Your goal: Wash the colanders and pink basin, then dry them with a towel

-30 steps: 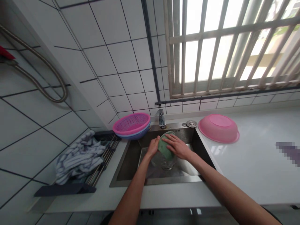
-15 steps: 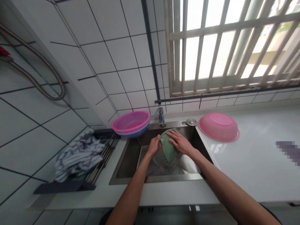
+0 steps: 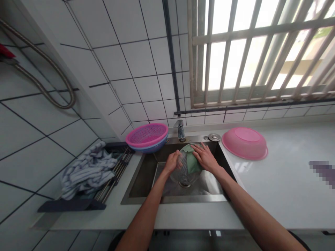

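Observation:
Over the metal sink (image 3: 136, 184), my left hand (image 3: 172, 162) grips the left rim of a clear glass bowl (image 3: 180, 175), its fingers showing through the glass. The bowl is tilted, and the ribbed pattern of its wall is visible. My right hand (image 3: 205, 157) presses a green cloth (image 3: 193, 164) against the bowl's right part, fingers bent over the cloth. Part of the cloth lies hidden beneath that hand. Behind the bowl stands a chrome faucet (image 3: 180, 131); whether water runs is not visible.
A pink plastic basket (image 3: 148, 135) nested in a blue basin (image 3: 153, 147) rests at the sink's back left corner. An upside-down pink basin (image 3: 244, 143) sits on the right counter (image 3: 285, 188), near a drain strainer (image 3: 214, 137). Left is a striped towel (image 3: 89, 172) on a folding rack (image 3: 115, 181).
My right hand has slid slightly right with the green cloth, uncovering more of the bowl's ribbed glass on the left. My left hand keeps its hold on the rim.

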A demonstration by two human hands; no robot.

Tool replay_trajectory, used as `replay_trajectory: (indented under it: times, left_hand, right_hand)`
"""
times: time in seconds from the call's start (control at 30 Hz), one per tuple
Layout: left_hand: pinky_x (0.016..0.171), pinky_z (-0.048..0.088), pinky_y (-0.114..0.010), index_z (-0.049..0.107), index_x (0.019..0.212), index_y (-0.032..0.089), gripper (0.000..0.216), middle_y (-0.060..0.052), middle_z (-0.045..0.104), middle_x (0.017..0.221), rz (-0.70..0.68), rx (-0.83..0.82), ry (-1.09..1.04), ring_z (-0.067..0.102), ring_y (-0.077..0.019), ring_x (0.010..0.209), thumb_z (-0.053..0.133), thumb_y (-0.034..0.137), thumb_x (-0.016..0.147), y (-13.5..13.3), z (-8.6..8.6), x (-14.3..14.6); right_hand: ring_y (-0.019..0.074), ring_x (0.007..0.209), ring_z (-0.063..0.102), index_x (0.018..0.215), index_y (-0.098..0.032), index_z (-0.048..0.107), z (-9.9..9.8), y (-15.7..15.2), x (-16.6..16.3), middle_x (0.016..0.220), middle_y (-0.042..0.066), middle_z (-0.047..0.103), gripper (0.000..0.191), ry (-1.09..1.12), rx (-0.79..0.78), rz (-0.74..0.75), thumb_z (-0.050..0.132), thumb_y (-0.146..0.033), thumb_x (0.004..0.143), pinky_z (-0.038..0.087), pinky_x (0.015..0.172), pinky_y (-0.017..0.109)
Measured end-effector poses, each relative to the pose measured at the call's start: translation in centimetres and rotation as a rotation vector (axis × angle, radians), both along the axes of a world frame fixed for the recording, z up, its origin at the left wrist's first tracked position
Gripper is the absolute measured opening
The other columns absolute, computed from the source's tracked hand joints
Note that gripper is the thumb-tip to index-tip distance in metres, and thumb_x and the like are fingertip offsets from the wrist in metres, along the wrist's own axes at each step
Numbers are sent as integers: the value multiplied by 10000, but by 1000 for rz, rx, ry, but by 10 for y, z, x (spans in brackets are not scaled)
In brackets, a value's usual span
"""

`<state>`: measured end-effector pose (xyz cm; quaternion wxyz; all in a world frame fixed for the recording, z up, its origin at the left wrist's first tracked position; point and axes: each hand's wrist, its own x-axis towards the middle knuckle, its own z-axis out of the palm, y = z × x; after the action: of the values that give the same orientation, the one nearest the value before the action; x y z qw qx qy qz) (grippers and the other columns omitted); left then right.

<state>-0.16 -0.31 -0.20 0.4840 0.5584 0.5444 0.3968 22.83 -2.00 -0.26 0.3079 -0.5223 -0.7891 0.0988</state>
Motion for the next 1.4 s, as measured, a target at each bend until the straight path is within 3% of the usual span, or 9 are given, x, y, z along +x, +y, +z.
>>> replay_trajectory:
  times: [0.1,0.2,0.33,0.57,0.77,0.97,1.07,1.17,1.4]
  left_hand:
    - [545,506,-310,686,901,161,649,-25,614,542,13,7,-7,616,-206,518,498,782,896,1,1,1]
    - [672,539,-340,685,818,159,672,-60,684,653,57,97,-31,669,-245,701,558,819,830,3,4,-1]
    - [830,520,-349,691,769,141,705,-97,740,816,99,207,-56,662,-277,891,628,842,741,3,9,-2]
    - [705,509,-340,695,746,166,679,-79,699,696,68,123,-63,654,-274,782,613,840,745,0,13,5]
    - [779,525,-327,718,784,152,707,-105,758,825,129,152,-61,673,-272,875,642,851,706,4,15,-1]
    - [715,507,-337,684,734,172,691,-69,681,678,69,133,-30,651,-278,810,604,859,727,4,12,3]
    - [731,503,-331,675,720,170,702,-81,707,742,98,151,-30,644,-266,821,620,869,700,5,11,3]
    - [748,507,-330,693,745,153,717,-98,733,802,110,167,-33,648,-268,843,621,866,700,4,12,0]
    - [791,510,-343,739,802,139,728,-109,760,844,74,163,-25,664,-280,857,598,849,733,2,13,-1]
  right_hand:
    - [355,1566,284,1553,-289,513,2,-7,-8,1568,72,534,485,-24,42,-6,390,-406,1098,229,1243,688]
    - [298,1540,354,1541,-273,530,10,-30,-35,1618,70,470,471,-61,132,193,388,-365,1101,269,1273,578]
    - [284,1556,325,1499,-282,577,14,-41,-48,1618,43,475,450,-112,169,386,449,-419,1090,236,1294,551]
    - [256,1534,380,1576,-229,479,3,-13,-25,1641,96,430,507,71,72,67,353,-383,1110,317,1270,497]
    - [273,1573,294,1552,-314,508,8,-24,-43,1653,37,416,481,-53,166,285,464,-414,1084,209,1299,556]
    - [263,1544,362,1586,-217,464,7,-16,-23,1647,116,415,516,17,79,116,407,-385,1101,298,1277,499]
    - [294,1578,280,1561,-287,498,8,-32,-33,1659,62,403,498,-87,161,274,467,-423,1083,223,1293,568]
    - [260,1570,303,1515,-310,555,12,-36,-37,1629,27,457,446,-133,195,389,455,-413,1092,206,1304,542]
    - [253,1499,440,1558,-201,502,10,-12,-21,1599,125,486,502,21,116,73,383,-388,1108,324,1269,500]
